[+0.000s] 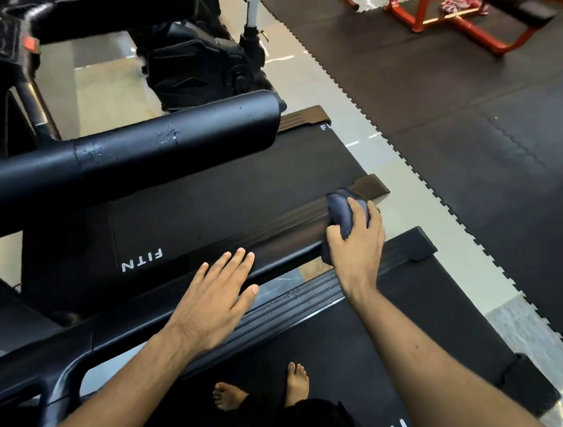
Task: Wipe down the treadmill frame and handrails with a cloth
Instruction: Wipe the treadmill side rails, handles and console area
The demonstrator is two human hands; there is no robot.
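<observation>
From the head camera, the left hand (213, 305) lies flat on the black handrail (284, 248), fingers straight and together, thumb out to the side, gripping nothing. Just beyond it along the same rail, the right hand (358, 249) is curled round a dark blue cloth (342, 211), which is bunched over the rail's far end; a fold of the cloth also shows below the heel of that hand. Under both hands runs the ribbed side rail (293, 305) of the treadmill the person stands on, and below the wrists two bare feet (295, 385) stand on its belt (358, 354). Past the fingertips of both hands lies the belt of a second treadmill (210, 209), printed with the white letters FITN near the left hand. Farther beyond the left hand, a thick black bar (175, 143) crosses the view, with pale specks on its surface. Well beyond the right hand, dark interlocking floor mats (462, 127) cover the floor, and a red metal frame (478, 30) stands on them.
</observation>
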